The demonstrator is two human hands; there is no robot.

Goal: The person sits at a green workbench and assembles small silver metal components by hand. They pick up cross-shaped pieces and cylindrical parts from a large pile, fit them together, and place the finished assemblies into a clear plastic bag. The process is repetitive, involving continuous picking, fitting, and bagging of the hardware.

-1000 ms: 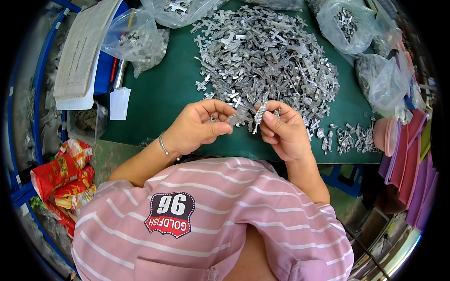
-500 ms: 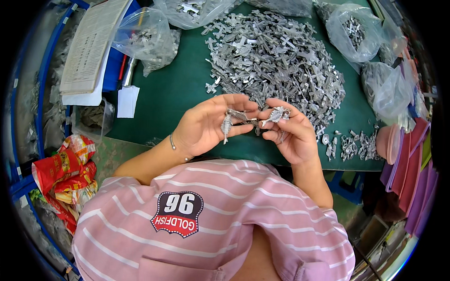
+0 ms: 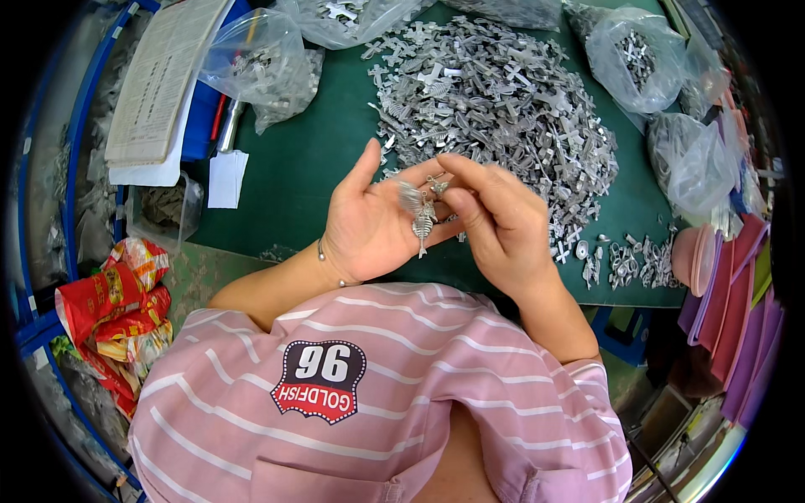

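My left hand (image 3: 373, 220) lies palm up over the green table (image 3: 302, 159), with a small silver metal charm piece (image 3: 423, 216) hanging across its fingers. My right hand (image 3: 496, 218) meets it from the right and pinches the top of the same piece with thumb and forefinger. Just beyond both hands spreads a big heap of silver cross-shaped metal parts (image 3: 495, 101).
Clear plastic bags of metal parts (image 3: 264, 63) lie at the back left, and more bags (image 3: 637, 54) at the back right. A stack of papers (image 3: 159, 84) rests at the left. Red snack packets (image 3: 109, 302) sit low left, pink trays (image 3: 721, 285) at the right, loose small parts (image 3: 629, 260) near the table edge.
My left palm has turned up and opened wider. The metal piece now hangs lower between both hands, and the hands sit slightly closer to me.
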